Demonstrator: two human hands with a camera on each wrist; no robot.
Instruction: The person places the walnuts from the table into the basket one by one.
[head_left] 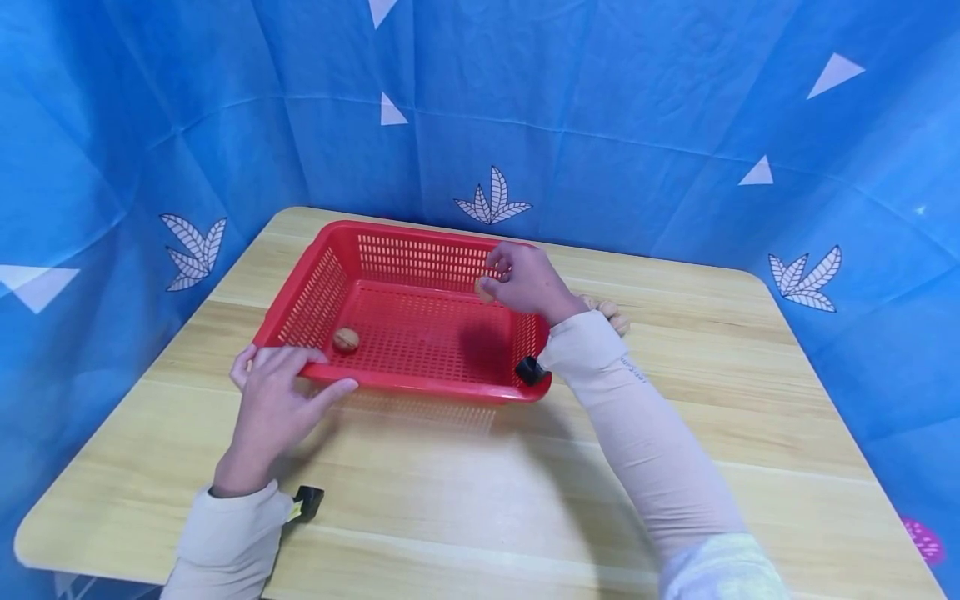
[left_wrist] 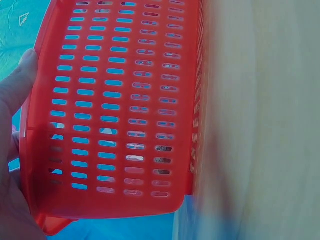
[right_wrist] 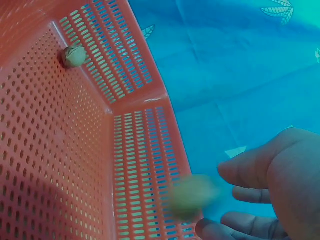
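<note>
A red plastic basket (head_left: 420, 384) with slotted walls stands on the table. My left hand (head_left: 276, 407) grips its rim at the near left corner; in the left wrist view the thumb (left_wrist: 27, 67) lies along that rim. One walnut (head_left: 346, 340) rests on the basket floor near the left end. Above the far right part of the basket is my right hand (head_left: 528, 282), with its fingers parted and loosely bent. A second walnut (right_wrist: 192, 196), blurred in the right wrist view, hangs in the air just off the fingertips, apart from them.
Several walnuts (head_left: 609, 312) lie on the wooden table (head_left: 750, 375) to the right of the basket, partly hidden by the right wrist. A blue patterned cloth (head_left: 637, 125) hangs behind and beside the table.
</note>
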